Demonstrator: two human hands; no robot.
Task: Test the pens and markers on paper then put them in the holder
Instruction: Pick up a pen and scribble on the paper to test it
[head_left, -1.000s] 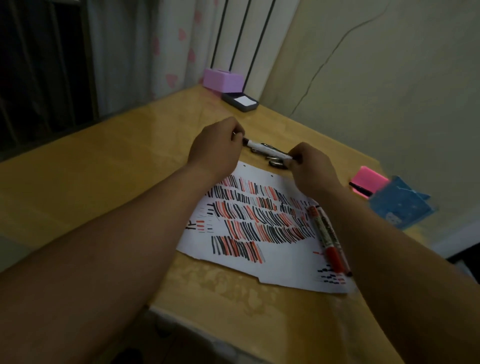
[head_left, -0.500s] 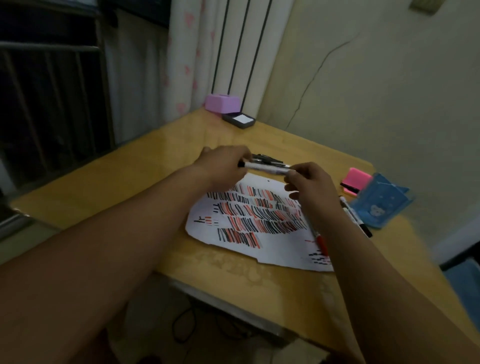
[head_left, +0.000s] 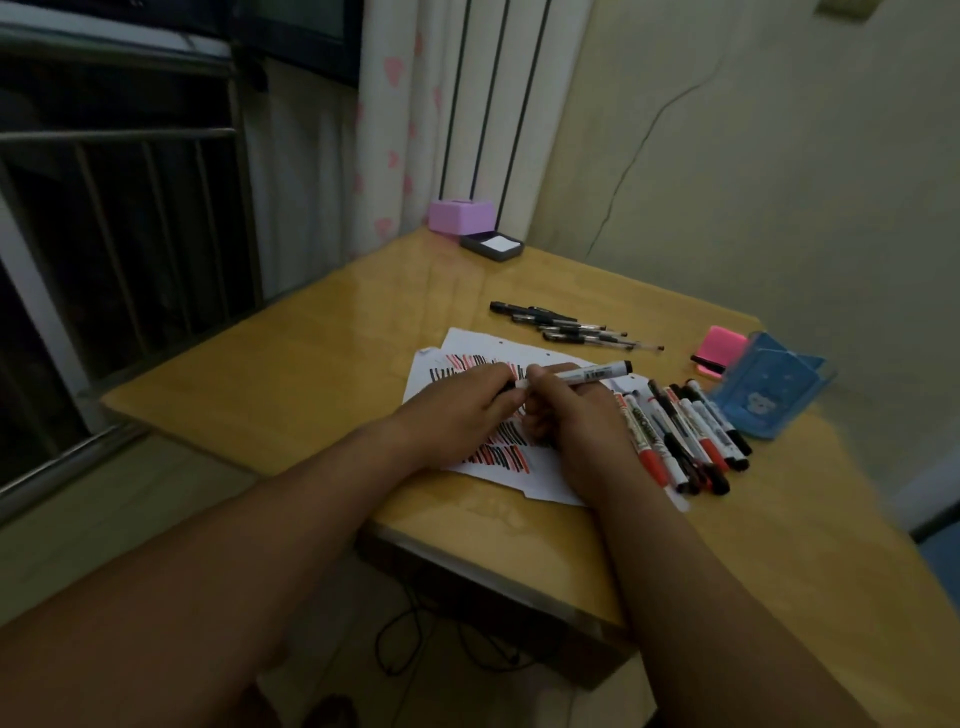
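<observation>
Head view: above the paper (head_left: 467, 344), right hand (head_left: 567, 411) grips the marker (head_left: 592, 373), lying crosswise; left hand (head_left: 466, 411) pinches its other end.

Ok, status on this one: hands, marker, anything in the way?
Left hand and right hand both grip one marker, above the striped paper. Row of loose markers lies between hands and blue holder.

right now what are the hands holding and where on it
A white-barrelled marker: the left hand pinches its left end, the right hand grips the barrel beside it.
</observation>
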